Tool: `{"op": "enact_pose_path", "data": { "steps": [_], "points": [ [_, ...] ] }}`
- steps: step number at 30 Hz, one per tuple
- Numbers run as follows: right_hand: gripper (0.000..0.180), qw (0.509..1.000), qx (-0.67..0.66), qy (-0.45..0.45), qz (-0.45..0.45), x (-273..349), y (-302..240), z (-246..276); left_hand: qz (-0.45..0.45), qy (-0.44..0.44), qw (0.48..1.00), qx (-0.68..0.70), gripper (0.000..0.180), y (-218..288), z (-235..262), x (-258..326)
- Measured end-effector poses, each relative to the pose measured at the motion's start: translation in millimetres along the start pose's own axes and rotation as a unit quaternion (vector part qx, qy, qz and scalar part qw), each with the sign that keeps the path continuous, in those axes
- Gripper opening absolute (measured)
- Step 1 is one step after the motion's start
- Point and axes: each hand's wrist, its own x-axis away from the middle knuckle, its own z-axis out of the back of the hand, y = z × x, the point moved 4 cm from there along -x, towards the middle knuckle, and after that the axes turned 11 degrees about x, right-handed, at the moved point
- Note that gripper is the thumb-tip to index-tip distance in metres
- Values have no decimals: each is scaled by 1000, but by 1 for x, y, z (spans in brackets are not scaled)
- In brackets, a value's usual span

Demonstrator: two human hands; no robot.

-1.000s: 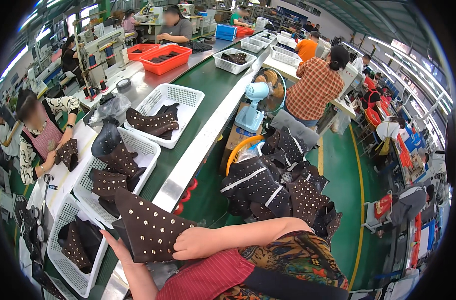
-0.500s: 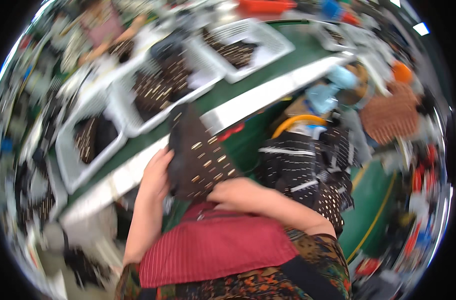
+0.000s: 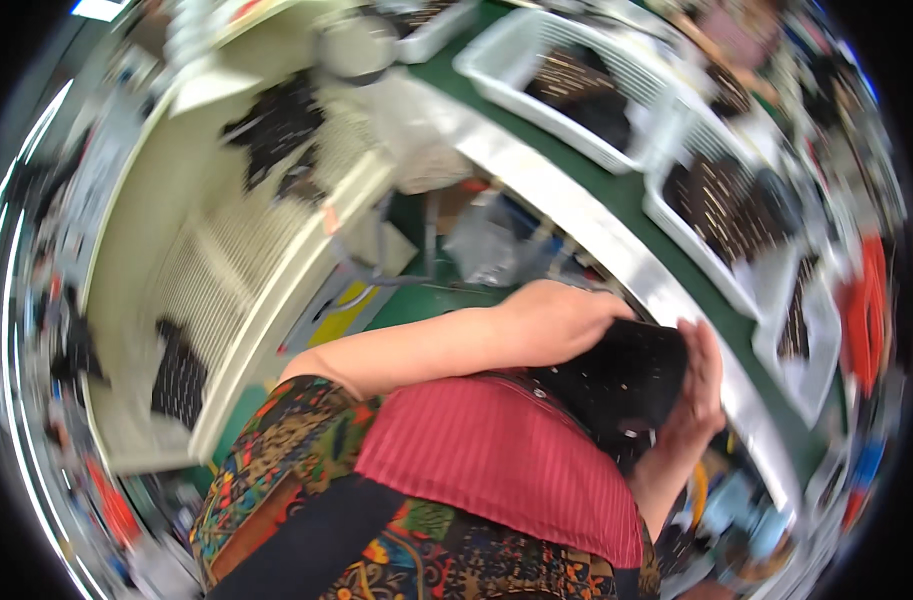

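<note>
I hold a dark studded shoe piece [image 3: 626, 378] close to my body, above my red apron. My left hand [image 3: 561, 318] lies over its upper left edge, with the bare forearm reaching in from the left. My right hand [image 3: 698, 385] grips its right edge, fingers up. The whole picture is blurred by motion.
A green conveyor belt with a metal edge [image 3: 616, 250] curves down the right side. It carries white baskets [image 3: 496, 55] [image 3: 666, 205] of dark studded pieces. A cream slatted rack [image 3: 226, 260] with more dark pieces stands at the left. Clutter lies under the belt.
The view has swung round, so the belt and baskets now lie at the right and a cream rack shows at the left. The studded piece stays in both hands, drawn closer to the apron.
</note>
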Motion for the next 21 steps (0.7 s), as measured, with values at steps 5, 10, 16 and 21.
{"op": "enact_pose_path", "data": {
  "steps": [5,10,16,21],
  "points": [
    [47,902,324,-172,227,-1,-35,-77,1,107,989,-103,23,5,60,52],
    [31,781,535,-111,304,-14,-42,-140,25,196,968,-154,24,9,113,115],
    [6,778,474,-202,359,6,-52,-244,12,300,946,-123,22,2,181,207],
    [4,831,371,-197,366,50,-65,-319,-3,285,959,-1,43,-13,211,270]
  ]
}}
